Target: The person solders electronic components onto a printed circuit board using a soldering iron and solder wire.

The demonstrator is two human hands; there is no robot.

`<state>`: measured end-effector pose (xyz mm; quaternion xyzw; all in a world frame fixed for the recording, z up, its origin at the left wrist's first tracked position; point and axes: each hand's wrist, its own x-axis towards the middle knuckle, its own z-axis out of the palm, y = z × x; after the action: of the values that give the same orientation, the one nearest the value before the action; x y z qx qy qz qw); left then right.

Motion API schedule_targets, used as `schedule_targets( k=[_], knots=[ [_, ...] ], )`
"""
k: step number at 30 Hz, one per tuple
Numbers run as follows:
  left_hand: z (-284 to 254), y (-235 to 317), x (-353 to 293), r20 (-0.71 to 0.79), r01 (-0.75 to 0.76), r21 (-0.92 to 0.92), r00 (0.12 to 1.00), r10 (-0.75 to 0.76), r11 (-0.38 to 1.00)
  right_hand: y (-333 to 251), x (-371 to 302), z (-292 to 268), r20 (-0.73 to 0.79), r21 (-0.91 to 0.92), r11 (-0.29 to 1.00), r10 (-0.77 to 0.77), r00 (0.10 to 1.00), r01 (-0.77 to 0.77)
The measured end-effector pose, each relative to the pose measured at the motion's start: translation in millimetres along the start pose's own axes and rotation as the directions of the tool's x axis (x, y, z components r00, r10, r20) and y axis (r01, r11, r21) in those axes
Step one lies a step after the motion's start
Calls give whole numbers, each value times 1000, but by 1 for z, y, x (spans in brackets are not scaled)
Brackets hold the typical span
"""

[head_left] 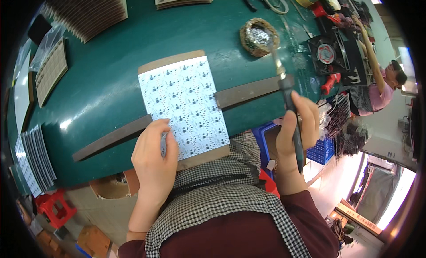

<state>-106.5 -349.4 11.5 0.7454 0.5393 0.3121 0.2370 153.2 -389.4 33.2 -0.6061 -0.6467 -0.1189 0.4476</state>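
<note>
A white circuit board panel (pixel 186 102) with rows of small dark marks lies on brown backing in front of me. My left hand (pixel 155 153) is at its lower left edge, with curled fingers and the thumb gripping that edge; the undersides of the fingers are hidden. In my right hand (pixel 299 125) is a soldering iron (pixel 289 94) with a dark handle, held right of the panel. Its metal end points up and away, reaching the near right rim of a round holder (pixel 258 37) filled with shiny silvery material. Whether the tip touches that material is unclear.
Two dark flat bars (pixel 253 92) (pixel 113 137) flank the panel on the green table (pixel 102 76). Stacked boards (pixel 86 11) stand at far left, others (pixel 37 158) at near left. A black fan (pixel 327 53), tape roll (pixel 276 3) and another person (pixel 384 89) are right.
</note>
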Motion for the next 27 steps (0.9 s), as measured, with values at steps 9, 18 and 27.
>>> schedule_targets(
  k=[9, 18, 27],
  knots=[
    [-7, 9, -16, 15, -4, -19, 1000, 4, 1000, 17, 7, 10, 143, 3, 993, -116, 983, 116],
    [3, 7, -11, -35, -56, 13, 998, 57, 998, -56, -30, -7, 299, 465, 883, -95, 950, -59],
    [8, 10, -13, -68, -51, 95, 996, 58, 994, -61, -35, 3, 369, 469, 878, -97, 924, -95]
  ],
)
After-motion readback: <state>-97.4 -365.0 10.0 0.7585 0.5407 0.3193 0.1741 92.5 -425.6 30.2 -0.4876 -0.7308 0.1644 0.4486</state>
